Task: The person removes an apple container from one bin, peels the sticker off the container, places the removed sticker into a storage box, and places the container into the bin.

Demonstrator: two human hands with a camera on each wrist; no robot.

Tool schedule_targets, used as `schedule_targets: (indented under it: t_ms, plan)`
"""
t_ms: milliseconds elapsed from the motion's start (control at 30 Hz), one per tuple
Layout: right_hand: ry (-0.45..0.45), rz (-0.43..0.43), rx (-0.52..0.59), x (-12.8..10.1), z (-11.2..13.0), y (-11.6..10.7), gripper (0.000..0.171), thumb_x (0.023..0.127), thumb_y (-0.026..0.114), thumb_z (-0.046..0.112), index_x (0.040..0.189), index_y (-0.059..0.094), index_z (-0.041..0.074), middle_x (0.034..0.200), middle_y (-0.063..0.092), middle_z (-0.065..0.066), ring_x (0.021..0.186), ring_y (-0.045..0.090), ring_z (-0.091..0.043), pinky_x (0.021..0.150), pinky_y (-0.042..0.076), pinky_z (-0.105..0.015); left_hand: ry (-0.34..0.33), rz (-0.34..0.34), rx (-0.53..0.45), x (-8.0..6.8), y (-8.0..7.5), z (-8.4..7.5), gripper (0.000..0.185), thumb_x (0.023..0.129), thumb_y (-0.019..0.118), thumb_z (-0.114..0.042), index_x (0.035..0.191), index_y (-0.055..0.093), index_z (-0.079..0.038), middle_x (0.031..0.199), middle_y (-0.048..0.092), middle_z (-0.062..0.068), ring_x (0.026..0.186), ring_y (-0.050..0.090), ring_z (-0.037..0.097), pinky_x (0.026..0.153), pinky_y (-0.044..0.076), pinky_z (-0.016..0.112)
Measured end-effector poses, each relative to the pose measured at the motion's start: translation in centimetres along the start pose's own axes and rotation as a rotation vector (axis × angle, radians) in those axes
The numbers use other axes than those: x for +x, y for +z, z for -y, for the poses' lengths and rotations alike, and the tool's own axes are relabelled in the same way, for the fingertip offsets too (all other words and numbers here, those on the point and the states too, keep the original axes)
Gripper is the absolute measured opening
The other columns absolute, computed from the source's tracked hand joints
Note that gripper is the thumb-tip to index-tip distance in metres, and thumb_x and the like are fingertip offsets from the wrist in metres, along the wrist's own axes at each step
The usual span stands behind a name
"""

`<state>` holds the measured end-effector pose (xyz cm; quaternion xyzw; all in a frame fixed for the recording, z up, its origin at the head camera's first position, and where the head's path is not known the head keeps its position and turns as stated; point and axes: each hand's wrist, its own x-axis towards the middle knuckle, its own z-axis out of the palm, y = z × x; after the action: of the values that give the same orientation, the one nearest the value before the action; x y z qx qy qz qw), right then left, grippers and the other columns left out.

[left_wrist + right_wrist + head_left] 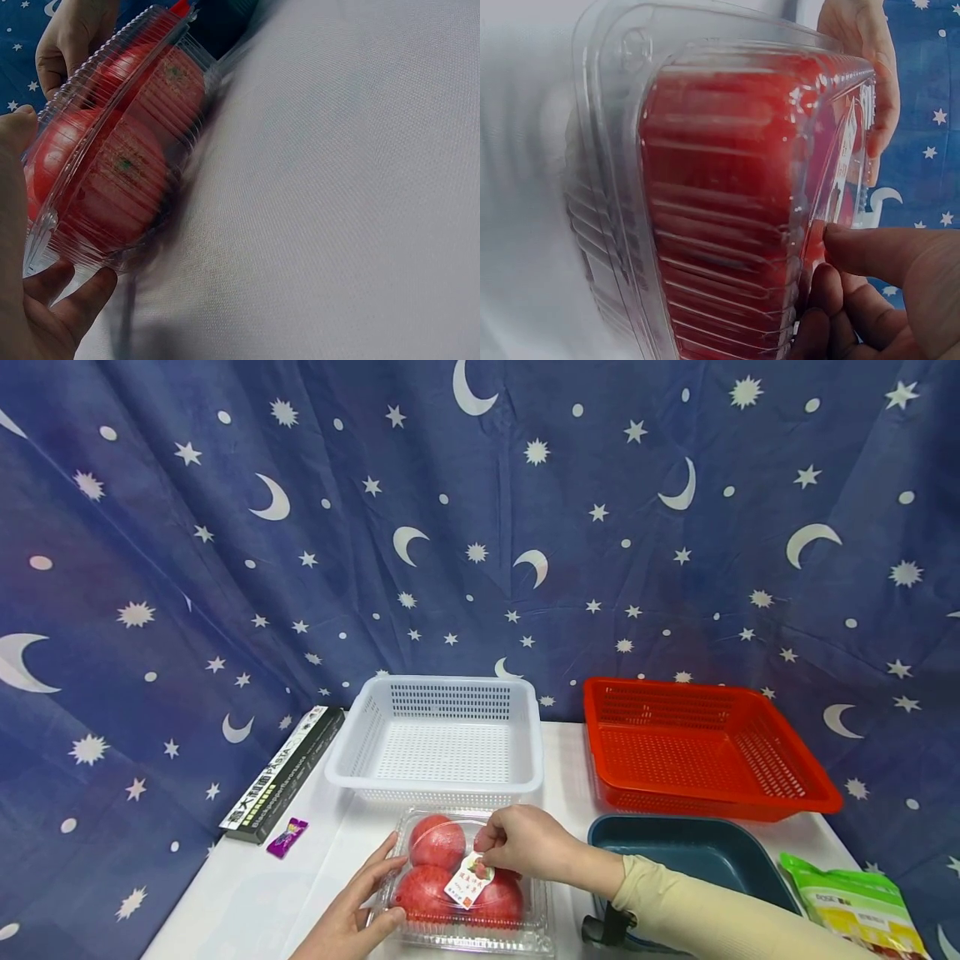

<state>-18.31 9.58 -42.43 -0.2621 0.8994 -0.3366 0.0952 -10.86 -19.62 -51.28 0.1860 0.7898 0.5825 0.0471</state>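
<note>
A white basket (442,739), red basket (705,752) and dark blue tray (705,852) stand on the table (247,893).

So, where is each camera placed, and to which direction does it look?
Head: above the table, looking forward and down at the clear tomato box, white basket and red basket; both hands and a sleeve show.
Left wrist: low at the box's side; left hand shows.
Right wrist: close against the box; right hand shows.
All three share the box.

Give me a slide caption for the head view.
Two hands, left and right, hold a clear clamshell of tomatoes before white and red baskets.
</note>
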Motion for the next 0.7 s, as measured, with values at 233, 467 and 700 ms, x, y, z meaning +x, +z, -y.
schedule_targets:
  t_ms: [233,467,700]
  plan:
    - [-0.013,-0.009,-0.015,-0.06,-0.08,0.0,0.011,0.081,0.078,0.005,0.075,0.072,0.013,0.064,0.06,0.013,0.049,0.053,-0.003,0.048,0.047,-0.022,-0.032,-0.006,-0.008,-0.01,0.02,-0.14,0.055,0.098,0.067,-0.01,0.149,0.048,-0.012,0.17,0.018,0.011,0.136,0.031,-0.01,0.093,0.05,0.026]
    - [-0.087,-0.053,-0.093,0.07,-0.22,0.07,0.018,0.08,0.075,0.004,0.071,0.07,0.019,0.063,0.056,0.017,0.059,0.05,-0.001,0.051,0.044,-0.021,-0.052,-0.012,-0.01,-0.01,0.04,-0.26,0.055,0.098,0.068,-0.011,0.149,0.049,-0.013,0.17,0.018,0.01,0.135,0.032,-0.011,0.092,0.051,0.026]
    - [-0.113,-0.072,-0.107,0.08,-0.31,0.06,0.02,0.081,0.072,0.006,0.07,0.069,0.023,0.063,0.056,0.021,0.063,0.05,0.0,0.052,0.044,-0.021,-0.048,-0.012,-0.011,-0.01,0.07,-0.23,0.055,0.097,0.068,-0.011,0.149,0.049,-0.014,0.17,0.018,0.01,0.135,0.032,-0.011,0.092,0.051,0.027]
